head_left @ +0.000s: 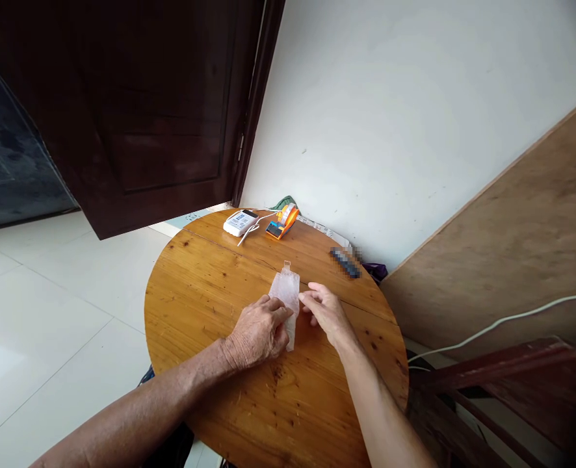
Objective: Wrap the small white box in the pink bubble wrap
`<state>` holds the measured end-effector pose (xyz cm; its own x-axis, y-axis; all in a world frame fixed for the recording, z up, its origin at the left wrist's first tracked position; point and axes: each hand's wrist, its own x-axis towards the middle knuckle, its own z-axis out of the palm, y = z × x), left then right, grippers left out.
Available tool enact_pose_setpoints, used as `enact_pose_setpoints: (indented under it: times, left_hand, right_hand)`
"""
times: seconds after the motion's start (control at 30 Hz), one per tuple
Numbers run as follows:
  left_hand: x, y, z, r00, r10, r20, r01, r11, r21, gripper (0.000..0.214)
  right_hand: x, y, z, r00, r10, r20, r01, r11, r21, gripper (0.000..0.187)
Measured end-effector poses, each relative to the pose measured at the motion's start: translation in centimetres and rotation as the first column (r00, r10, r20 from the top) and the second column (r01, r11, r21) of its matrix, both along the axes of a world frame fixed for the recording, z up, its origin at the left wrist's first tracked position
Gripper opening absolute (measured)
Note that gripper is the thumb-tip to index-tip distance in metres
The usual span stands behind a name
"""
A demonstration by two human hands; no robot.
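Observation:
A narrow piece of translucent whitish plastic wrap (pixel 286 286) lies on the round wooden table, with a small clear strip like tape sticking out at its far end. My left hand (pixel 264 328) rests across its near left part, fingers curled and the index finger pressing on it. To the right, my right hand (pixel 326 311) has its fingers loosely bent and apart, the fingertips at the wrap's right edge. Whether they touch the edge is hard to tell.
Toward the back of the wooden table (pixel 210 279) are a white power adapter (pixel 240 223) with a cord and an orange tape dispenser (pixel 283 222). A dark blurred object (pixel 345 262) lies at the back right. A dark door (pixel 166 97) stands beyond, beside a white wall.

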<state>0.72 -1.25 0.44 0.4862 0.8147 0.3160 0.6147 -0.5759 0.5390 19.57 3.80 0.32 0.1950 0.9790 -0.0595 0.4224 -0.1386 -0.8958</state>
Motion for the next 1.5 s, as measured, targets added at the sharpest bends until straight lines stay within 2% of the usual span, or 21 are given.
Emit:
enact_pose_setpoints:
  times: [0.1, 0.27, 0.53, 0.7, 0.83, 0.9, 1.03, 1.17, 1.27, 1.4, 1.5]
  left_hand:
    - [0.1, 0.0, -0.1, 1.000, 0.010, 0.011, -0.010, 1.000, 0.014, 0.037]
    - [-0.1, 0.0, 0.0, 1.000, -0.013, 0.008, 0.013, 1.000, 0.008, 0.037]
    - [0.1, 0.7, -0.7, 0.999, 0.017, 0.043, -0.018, 1.000, 0.002, 0.042]
    - [0.4, 1.3, -1.2, 0.993, 0.089, 0.076, -0.084, 0.994, -0.069, 0.043]
    - [0.3, 1.3, -1.3, 0.990, 0.109, 0.084, -0.101, 0.991, -0.093, 0.033]
    - [0.3, 1.1, -1.3, 0.987, 0.128, 0.101, -0.118, 0.988, -0.095, 0.033]
    - [0.1, 0.8, -1.4, 0.958, 0.258, 0.124, -0.239, 0.959, -0.152, 0.041]
    - [0.1, 1.0, -1.8, 0.911, 0.361, 0.201, -0.319, 0.923, -0.213, 0.056]
    - [0.0, 1.5, -2.3, 0.906, 0.307, 0.292, -0.237, 0.938, -0.252, 0.066]
    - [-0.2, 2.3, -3.1, 0.876, 0.108, 0.470, -0.007, 0.977, -0.212, 0.033]
    - [-0.8, 2.5, -3.0, 0.850, 0.064, 0.523, 0.106, 0.952, -0.288, 0.025]
  right_hand:
    - [-0.5, 1.2, 0.1, 0.995, 0.061, -0.085, -0.068, 0.995, -0.080, 0.058]
    - [-2.0, 2.5, -0.8, 0.978, 0.146, -0.151, -0.148, 0.989, -0.002, 0.036]
    - [-2.2, 2.0, -1.1, 0.977, 0.123, -0.176, -0.079, 0.968, 0.236, 0.027]
    - [-2.6, 1.9, -0.8, 0.953, 0.157, -0.257, -0.096, 0.967, 0.237, 0.028]
    - [-3.0, 1.2, 0.3, 0.921, 0.224, -0.319, -0.159, 0.963, 0.216, 0.030]
    - [-3.1, 0.5, 1.2, 0.923, 0.261, -0.283, -0.209, 0.957, 0.201, 0.025]
    - [-3.1, -1.0, 2.6, 0.945, 0.320, -0.066, -0.299, 0.928, 0.221, 0.014]
    - [-2.5, -2.4, 3.1, 0.936, 0.335, 0.109, -0.352, 0.901, 0.251, 0.012]
    - [-2.2, -3.6, 2.9, 0.916, 0.339, 0.214, -0.389, 0.878, 0.278, 0.009]
    - [-2.0, -5.6, 2.0, 0.873, 0.386, 0.298, -0.474, 0.815, 0.333, 0.009]
    - [-1.8, -7.0, 0.9, 0.836, 0.393, 0.383, -0.532, 0.754, 0.386, 0.010]
